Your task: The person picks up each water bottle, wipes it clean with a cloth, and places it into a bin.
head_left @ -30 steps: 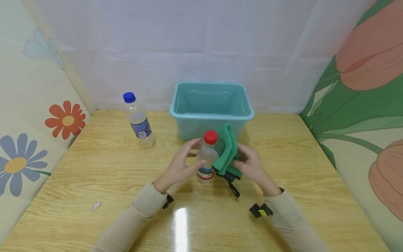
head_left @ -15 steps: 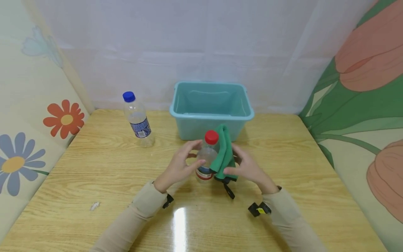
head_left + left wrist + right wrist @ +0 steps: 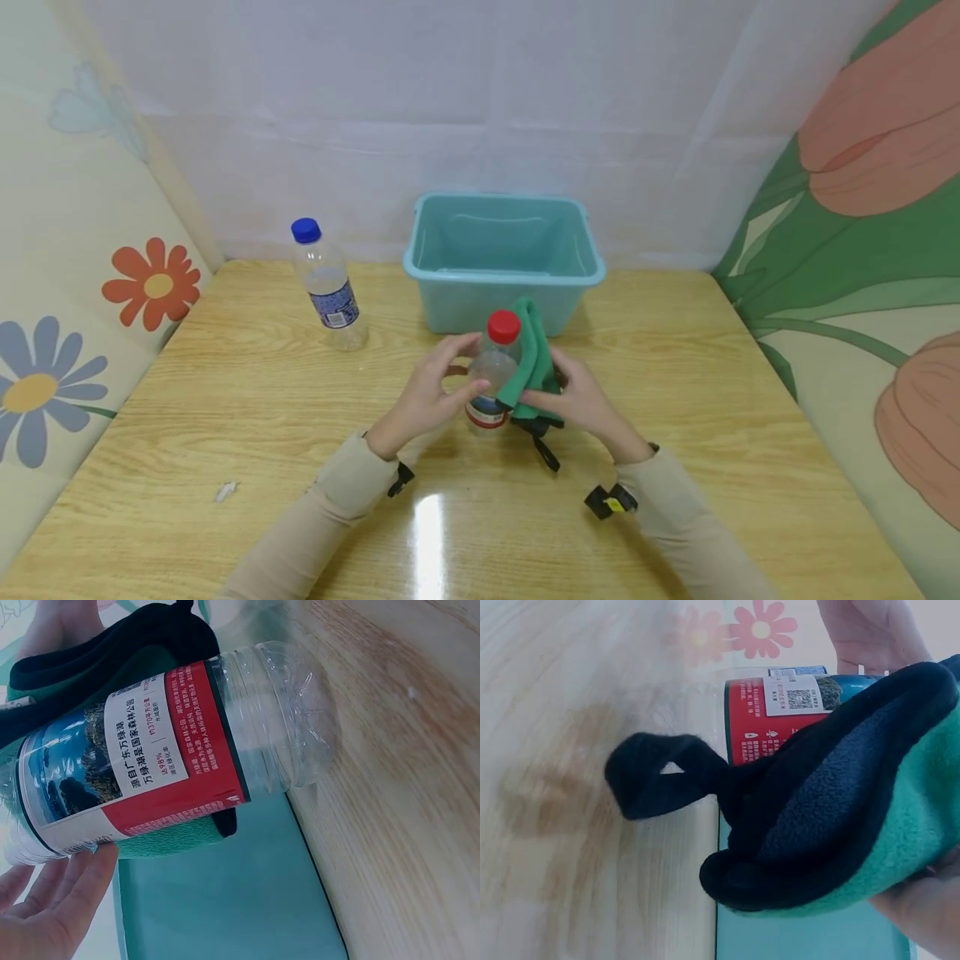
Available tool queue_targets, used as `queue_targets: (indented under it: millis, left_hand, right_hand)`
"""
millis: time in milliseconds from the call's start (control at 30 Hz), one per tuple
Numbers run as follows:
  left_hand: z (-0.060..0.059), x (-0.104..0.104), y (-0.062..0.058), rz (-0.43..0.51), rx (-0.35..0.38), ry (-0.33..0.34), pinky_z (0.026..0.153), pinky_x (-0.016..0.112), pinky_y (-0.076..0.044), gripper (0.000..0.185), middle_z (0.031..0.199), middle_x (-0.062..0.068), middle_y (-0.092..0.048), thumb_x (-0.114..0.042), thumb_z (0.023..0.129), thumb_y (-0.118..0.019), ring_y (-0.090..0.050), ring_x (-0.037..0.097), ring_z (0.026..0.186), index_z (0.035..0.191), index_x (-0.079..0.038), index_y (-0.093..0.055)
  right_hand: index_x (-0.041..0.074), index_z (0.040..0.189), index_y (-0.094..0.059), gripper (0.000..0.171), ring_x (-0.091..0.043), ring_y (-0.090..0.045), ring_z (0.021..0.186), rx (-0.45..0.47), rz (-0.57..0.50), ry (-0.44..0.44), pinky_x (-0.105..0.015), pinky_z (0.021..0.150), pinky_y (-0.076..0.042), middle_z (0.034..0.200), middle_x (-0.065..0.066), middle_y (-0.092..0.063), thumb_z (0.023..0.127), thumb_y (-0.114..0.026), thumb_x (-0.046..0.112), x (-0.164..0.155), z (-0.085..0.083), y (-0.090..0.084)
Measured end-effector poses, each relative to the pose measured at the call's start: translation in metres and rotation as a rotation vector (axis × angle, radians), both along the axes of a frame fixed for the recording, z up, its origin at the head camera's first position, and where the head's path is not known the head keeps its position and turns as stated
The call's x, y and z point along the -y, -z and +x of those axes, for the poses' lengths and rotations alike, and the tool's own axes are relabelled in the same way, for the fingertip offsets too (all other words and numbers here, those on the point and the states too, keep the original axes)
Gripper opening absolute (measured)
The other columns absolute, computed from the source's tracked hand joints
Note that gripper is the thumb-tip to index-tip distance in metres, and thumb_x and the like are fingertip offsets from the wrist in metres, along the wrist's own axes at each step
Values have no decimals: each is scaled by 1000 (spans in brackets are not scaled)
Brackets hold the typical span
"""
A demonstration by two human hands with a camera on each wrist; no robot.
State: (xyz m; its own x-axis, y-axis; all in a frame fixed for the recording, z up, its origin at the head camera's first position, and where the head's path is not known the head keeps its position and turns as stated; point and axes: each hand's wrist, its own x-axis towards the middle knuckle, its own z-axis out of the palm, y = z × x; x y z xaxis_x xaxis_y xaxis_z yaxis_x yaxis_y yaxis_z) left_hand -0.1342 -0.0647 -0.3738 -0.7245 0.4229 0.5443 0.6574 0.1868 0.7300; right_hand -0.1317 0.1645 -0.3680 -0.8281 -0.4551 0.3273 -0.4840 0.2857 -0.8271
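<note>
A clear bottle with a red cap (image 3: 493,371) stands upright on the wooden table (image 3: 225,400), just in front of the teal bin. My left hand (image 3: 438,383) grips it from the left, thumb and fingers on its body. My right hand (image 3: 579,402) holds a folded green cloth (image 3: 534,360) with black lining against the bottle's right side. A black loop (image 3: 546,454) hangs from the cloth. The left wrist view shows the red and white label (image 3: 142,757) with the cloth (image 3: 97,660) behind it. In the right wrist view the cloth (image 3: 855,825) fills the foreground, with the bottle (image 3: 780,705) past it.
A teal plastic bin (image 3: 504,271) stands at the back middle, nothing visible inside. A second clear bottle with a blue cap (image 3: 327,287) stands at the back left. A small white scrap (image 3: 227,490) lies near the front left. Flowered panels wall in both sides.
My right hand has moved left with the green cloth and brought it closer against the bottle. The left hand and the bottle have stayed in place.
</note>
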Motion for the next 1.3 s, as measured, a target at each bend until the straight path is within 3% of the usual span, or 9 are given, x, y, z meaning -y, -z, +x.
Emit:
queue_targets:
  millis: [167, 400, 667, 1300]
  left_hand:
    - [1, 1, 0, -3, 19, -3, 80, 26, -53, 53, 123, 20, -48, -2, 82, -65, -51, 28, 108, 129, 2, -42]
    - [2, 2, -2, -16, 22, -18, 80, 25, -53, 54, 124, 18, -48, -5, 82, -66, -51, 28, 108, 130, 3, -41]
    - [2, 2, 0, -1, 15, -15, 79, 25, -53, 54, 123, 19, -49, -4, 82, -66, -52, 32, 106, 129, 3, -42]
    - [-1, 1, 2, -3, -12, 2, 79, 25, -53, 54, 119, 22, -49, -2, 82, -66, -52, 30, 106, 129, 4, -41]
  right_hand:
    - [-3, 122, -50, 52, -21, -59, 92, 4, 26, 1, -32, 74, -53, 109, -17, -61, 76, -72, 3, 1, 0, 6]
    - [-1, 121, -52, 49, -27, -56, 102, 111, 57, -5, -38, 87, -48, 115, -17, -58, 77, -72, 6, 4, 3, 12]
    - [1, 120, -53, 49, -26, -56, 100, 125, 64, -2, -41, 87, -46, 113, -15, -60, 75, -72, 6, 5, 4, 20]
    - [-2, 116, -57, 48, -25, -57, 92, 131, 16, 203, -35, 77, -50, 108, -17, -62, 71, -73, -1, 7, 10, 19]
